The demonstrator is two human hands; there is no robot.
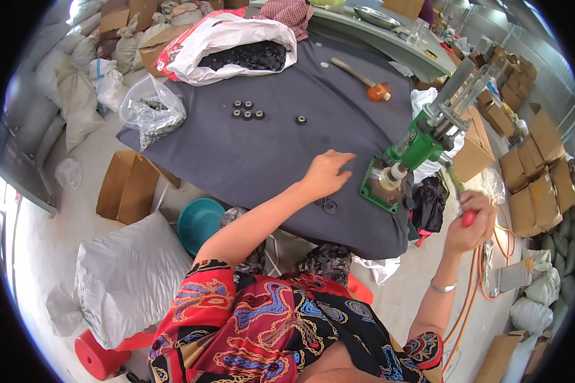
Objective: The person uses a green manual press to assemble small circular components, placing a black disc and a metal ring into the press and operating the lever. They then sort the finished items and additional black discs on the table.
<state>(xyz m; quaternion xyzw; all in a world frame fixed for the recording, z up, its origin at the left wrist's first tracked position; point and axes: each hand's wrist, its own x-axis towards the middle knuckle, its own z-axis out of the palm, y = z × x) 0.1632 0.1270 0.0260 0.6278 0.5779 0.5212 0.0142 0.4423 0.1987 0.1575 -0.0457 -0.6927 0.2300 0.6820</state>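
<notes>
My left hand (326, 175) is above the dark cloth-covered table, index finger and thumb apart and nothing visible in it. Its fingers point toward a green hand press (418, 143) at the table's right corner. A pale cylindrical piece (393, 173) sits under the press's ram; whether a part lies beneath it is hidden. Off the table's right side, my right hand (474, 220) is closed around the press lever (455, 182), its red knob (469, 218) showing between the fingers. Black rings (329, 206) lie just below my left hand. Farther up are several black wheels with metal centres (248, 115), one (301, 119) set apart.
A mallet with an amber head (379, 92) lies at the far right of the table (236, 166). An open bag of black parts (191, 48) and a clear bag of small metal pieces (153, 112) rest farther left. A teal basin (195, 223) and white sack (128, 271) are on the floor.
</notes>
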